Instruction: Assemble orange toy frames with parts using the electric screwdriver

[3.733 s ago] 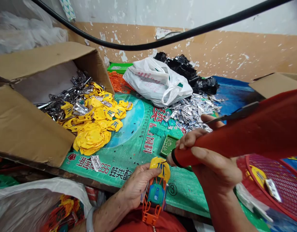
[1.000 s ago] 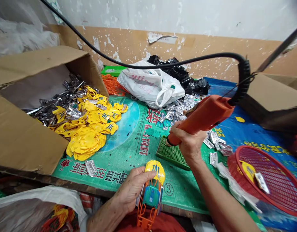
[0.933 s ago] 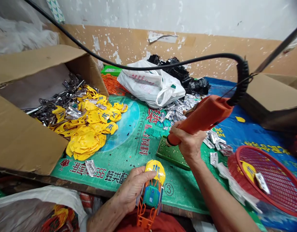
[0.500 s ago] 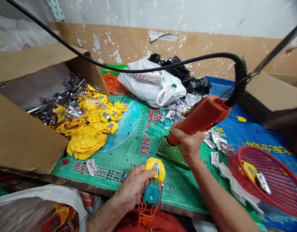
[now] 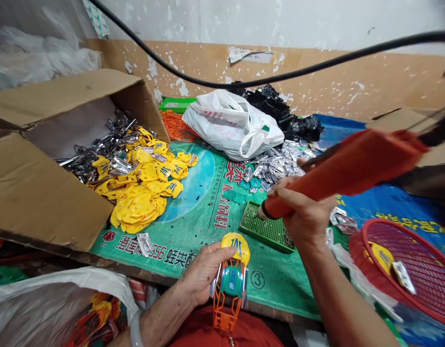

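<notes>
My left hand [image 5: 204, 270] is closed on a toy car [image 5: 231, 284] with a yellow front piece, a green middle, an orange frame and silvery side parts. It is held at the table's front edge. My right hand [image 5: 309, 212] grips a red-wrapped electric screwdriver [image 5: 345, 168], tilted with its tip down at the left part of a green tray [image 5: 260, 231] full of small holes. Tiny pieces, likely screws, show in the tray. Whether the tip touches one, I cannot tell.
A cardboard box [image 5: 48, 193] spills yellow parts [image 5: 139, 207] and dark metallic parts at left. Behind are a white plastic bag [image 5: 233, 125], silver parts [image 5: 280, 161] and black parts [image 5: 302, 127]. A red basket [image 5: 410, 246] stands at right. A black cable [image 5: 208, 83] hangs across.
The screwdriver has tilted lower, its rear swinging right, and its tip is now over the tray's left part. My left hand still holds the toy car. The view has shifted slightly.
</notes>
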### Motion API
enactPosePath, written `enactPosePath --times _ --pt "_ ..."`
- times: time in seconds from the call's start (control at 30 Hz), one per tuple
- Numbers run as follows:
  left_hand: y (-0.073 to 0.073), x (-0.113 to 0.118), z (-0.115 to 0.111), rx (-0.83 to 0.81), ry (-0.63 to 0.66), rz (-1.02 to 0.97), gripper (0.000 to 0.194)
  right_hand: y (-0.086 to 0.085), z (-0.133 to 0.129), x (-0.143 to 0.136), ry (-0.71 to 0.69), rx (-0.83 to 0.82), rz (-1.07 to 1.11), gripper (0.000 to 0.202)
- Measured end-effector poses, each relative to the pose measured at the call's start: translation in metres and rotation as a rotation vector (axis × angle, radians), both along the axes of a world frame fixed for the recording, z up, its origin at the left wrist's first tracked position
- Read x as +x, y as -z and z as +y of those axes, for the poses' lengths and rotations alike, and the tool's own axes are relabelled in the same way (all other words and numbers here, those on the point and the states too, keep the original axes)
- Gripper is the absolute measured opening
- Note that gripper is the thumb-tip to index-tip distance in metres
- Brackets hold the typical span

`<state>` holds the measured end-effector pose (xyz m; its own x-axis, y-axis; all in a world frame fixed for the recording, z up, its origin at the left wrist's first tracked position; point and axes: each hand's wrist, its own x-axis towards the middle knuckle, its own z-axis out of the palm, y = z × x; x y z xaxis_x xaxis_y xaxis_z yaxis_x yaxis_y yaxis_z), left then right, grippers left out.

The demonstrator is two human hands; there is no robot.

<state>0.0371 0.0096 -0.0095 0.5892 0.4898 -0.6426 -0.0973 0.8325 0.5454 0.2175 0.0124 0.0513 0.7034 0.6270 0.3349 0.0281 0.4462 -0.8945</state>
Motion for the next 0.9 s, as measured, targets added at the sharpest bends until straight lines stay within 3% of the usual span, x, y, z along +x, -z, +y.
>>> enactPosePath --times 0.13,0.3,0.9 --pt "0.000 0.001 0.001 -0.026 -0.057 0.028 0.019 -0.021 -0.026 -0.016 -0.194 0.045 0.072 0.035" --pt "0.001 0.001 0.002 -0.030 -0.089 -0.022 0.021 -0.020 -0.045 -0.033 -0.340 0.015 0.117 0.052" --pt "0.004 -0.001 -0.001 0.030 -0.105 -0.018 0.030 -0.006 -0.044 -0.039 -0.356 -0.022 0.125 0.055"
